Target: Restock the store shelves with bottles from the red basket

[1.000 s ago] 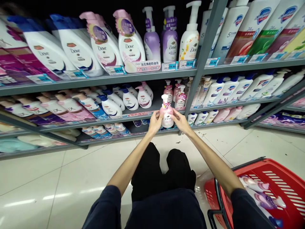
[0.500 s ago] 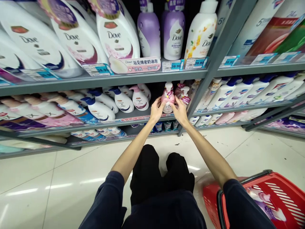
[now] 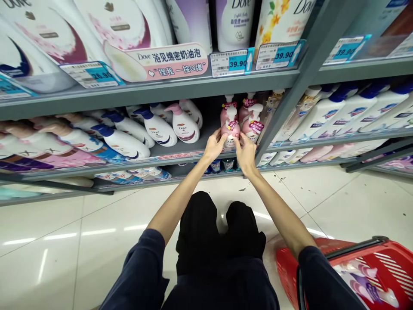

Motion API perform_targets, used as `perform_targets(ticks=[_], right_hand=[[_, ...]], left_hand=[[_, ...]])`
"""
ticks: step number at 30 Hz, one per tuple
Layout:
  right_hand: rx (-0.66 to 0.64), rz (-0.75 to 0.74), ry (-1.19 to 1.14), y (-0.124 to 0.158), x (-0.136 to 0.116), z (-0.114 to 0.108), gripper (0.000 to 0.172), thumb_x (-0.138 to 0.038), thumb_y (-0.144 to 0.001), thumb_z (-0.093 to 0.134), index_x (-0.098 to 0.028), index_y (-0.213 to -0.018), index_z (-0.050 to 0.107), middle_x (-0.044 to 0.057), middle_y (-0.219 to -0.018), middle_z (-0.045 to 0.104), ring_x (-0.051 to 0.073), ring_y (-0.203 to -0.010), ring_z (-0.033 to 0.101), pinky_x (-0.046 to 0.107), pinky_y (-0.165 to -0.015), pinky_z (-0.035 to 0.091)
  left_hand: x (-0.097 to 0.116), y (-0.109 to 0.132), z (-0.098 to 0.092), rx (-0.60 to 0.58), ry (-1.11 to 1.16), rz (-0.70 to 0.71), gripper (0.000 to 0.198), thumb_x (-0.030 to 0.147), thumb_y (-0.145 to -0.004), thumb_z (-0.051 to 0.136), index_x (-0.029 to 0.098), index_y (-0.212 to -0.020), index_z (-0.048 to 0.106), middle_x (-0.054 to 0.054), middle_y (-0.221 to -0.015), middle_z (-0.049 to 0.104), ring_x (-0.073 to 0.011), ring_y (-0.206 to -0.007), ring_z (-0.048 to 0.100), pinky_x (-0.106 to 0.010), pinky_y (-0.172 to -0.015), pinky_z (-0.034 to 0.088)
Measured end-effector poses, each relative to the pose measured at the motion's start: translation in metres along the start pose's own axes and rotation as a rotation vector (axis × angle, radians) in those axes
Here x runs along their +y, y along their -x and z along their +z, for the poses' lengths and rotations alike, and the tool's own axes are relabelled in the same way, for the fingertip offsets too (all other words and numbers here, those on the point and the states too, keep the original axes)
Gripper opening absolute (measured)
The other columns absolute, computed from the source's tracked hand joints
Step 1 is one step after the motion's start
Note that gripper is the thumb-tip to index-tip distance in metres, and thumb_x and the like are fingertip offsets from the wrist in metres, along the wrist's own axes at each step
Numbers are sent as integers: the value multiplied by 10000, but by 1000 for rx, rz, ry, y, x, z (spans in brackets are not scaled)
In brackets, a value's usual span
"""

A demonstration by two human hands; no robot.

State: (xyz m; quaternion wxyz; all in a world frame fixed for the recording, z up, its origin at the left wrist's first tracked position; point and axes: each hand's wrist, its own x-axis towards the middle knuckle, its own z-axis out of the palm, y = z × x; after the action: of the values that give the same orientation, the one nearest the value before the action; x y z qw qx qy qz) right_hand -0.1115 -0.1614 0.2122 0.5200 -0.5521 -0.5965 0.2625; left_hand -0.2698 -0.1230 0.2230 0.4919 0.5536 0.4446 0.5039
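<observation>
Left hand [image 3: 213, 147] at the left side of a pink Dove foam pump bottle [image 3: 230, 129], right hand [image 3: 245, 155] at its right side, both reaching forward from bare forearms and dark navy sleeves [image 3: 138, 267]. Fingers [image 3: 222, 137] of the left hand curled inward, tips against the lower body of the bottle. Fingers [image 3: 239, 140] of the right hand bent the same way, tips against the opposite side. Bottle pinched between the two hands, with neither hand spread wide.

Bottle upright near the front edge of a gray metal shelf [image 3: 180, 157]; whether its base touches the shelf, impossible to tell from this view. Just behind it and to the right, more pink pump bottles [image 3: 253, 125], close beside the right hand. Farther left on the same shelf, white Dove bottles [image 3: 158, 129], leaning at a slant.

Above, on the next shelf edge, a pink sign [image 3: 158, 62] with Dove and Chinese lettering, and price tags [image 3: 275, 55] reading 39.90. Lower right, beside the right leg, a red shopping basket [image 3: 400, 258] with pink pump bottles [image 3: 361, 280] inside. Below the arms, black trousers [image 3: 219, 241] and a shiny white tile floor [image 3: 64, 224].
</observation>
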Motion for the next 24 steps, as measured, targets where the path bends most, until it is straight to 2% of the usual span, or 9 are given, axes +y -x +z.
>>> perform_targets(ticks=[5,8,15,18,21,24], right_hand=[[-17,32,-23,1,6,1,883,-781,-1040,531,-72,-1554,649,248,-1496,711,376,-1343,737,529,-1261,539],[-9,32,-13,1,9,3,860,-758,-1051,528,-70,-1551,655,242,-1464,733,370,-1320,753,527,-1249,552],[13,22,-15,-1,9,7,790,-670,-1067,548,-57,-1554,653,232,-1465,740,360,-1254,793,500,-1181,620],[4,38,-29,-6,8,8,765,-676,-1060,564,-98,-1550,663,205,-1465,747,355,-1251,795,498,-1181,622],[-17,37,-30,-6,6,5,800,-701,-1045,570,-84,-1546,660,224,-1474,737,363,-1269,785,498,-1198,606],[24,-9,-16,6,5,-1,744,-663,-1052,563,-72,-1482,705,239,-1433,755,361,-1257,788,511,-1195,599]], left_hand=[[4,4,-1,-40,8,-33,832,476,-912,888,99,-1572,548,-222,-1677,577,-347,-1596,544,-455,-1364,426],[5,2,-2,-37,7,-41,863,460,-892,903,71,-1565,528,-250,-1671,572,-358,-1586,554,-464,-1357,437],[6,1,-4,-53,-33,-3,798,476,-904,887,104,-1535,572,-236,-1662,587,-380,-1563,576,-503,-1345,451],[6,0,-4,-58,-22,4,831,487,-909,881,78,-1556,557,-252,-1674,566,-382,-1563,575,-493,-1340,457],[5,-4,-4,-95,-17,6,786,467,-925,868,95,-1549,566,-231,-1674,576,-366,-1564,577,-489,-1344,453],[5,-1,-8,-61,-44,-16,723,433,-933,863,105,-1518,593,-223,-1713,533,-361,-1634,489,-476,-1384,386]])
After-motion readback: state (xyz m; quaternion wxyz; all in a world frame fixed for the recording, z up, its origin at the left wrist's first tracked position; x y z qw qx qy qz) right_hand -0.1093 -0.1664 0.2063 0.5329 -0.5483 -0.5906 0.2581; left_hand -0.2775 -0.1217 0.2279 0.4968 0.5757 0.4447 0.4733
